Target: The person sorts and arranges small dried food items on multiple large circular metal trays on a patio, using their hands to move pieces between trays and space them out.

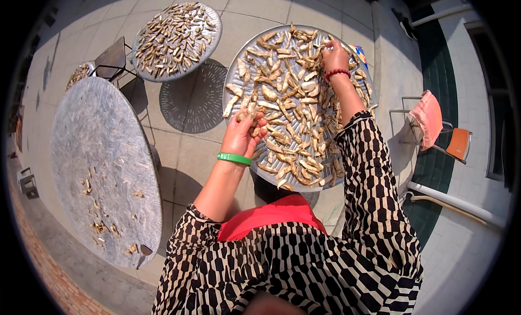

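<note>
Before me is a large round metal tray (238,77) with slotted ridges, spread with pale brown dried slices (269,93), perhaps of mushroom or root. My left hand (243,132) is palm up over the tray's near left rim, its fingers curled around a few slices (244,116). A green wristband (234,158) with writing circles that wrist. At the tray's far right, my right hand (335,57) is down among the slices with its fingers bent together. The hand itself hides whether a slice is between its fingertips. A red bead bracelet (338,73) is on that wrist.
A second slotted tray (206,52) of slices stands far left, near a folding chair (112,59). At left, a round grey tabletop (101,132) bears scattered bits. A chair with a pink cloth (426,119) and a white pipe (456,203) are at right.
</note>
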`<state>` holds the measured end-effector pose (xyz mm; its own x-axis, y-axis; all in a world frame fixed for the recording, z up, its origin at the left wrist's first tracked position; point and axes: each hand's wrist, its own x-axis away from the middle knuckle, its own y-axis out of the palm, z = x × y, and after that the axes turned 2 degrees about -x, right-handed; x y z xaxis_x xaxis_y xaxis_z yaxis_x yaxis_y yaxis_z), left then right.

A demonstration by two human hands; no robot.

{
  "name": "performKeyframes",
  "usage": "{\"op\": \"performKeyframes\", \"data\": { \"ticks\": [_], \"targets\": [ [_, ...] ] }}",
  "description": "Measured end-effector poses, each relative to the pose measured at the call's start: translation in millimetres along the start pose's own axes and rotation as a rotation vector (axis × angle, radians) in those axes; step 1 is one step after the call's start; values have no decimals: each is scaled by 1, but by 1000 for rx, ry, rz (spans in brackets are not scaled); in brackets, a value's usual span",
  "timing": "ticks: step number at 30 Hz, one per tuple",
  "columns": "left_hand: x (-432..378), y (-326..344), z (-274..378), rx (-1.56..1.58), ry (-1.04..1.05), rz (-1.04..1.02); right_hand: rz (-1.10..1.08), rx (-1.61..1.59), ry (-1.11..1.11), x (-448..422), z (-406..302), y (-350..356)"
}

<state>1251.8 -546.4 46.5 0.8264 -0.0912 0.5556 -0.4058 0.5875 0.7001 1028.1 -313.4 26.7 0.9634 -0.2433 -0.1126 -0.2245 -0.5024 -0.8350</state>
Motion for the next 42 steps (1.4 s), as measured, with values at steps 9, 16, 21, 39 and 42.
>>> {"op": "performKeyframes", "data": {
  "ticks": [9, 16, 21, 39, 42],
  "targets": [
    [8, -21, -3, -12, -33, 22, -150, 141, -37, -53, -17, -9],
    [15, -20, -7, 53, -56, 44, -391, -239, 320, -77, -30, -1],
    [11, -12, -6, 59, -56, -7, -188, -415, 235, -59, -45, -22],
    [76, -18, -58, -814, -106, -201, -579, -1056, 554, 306, -14, -89],
    [81, -26, -40, -610, -163, -66, -624, -869, 367, 300, -18, -85]
  ]
}}
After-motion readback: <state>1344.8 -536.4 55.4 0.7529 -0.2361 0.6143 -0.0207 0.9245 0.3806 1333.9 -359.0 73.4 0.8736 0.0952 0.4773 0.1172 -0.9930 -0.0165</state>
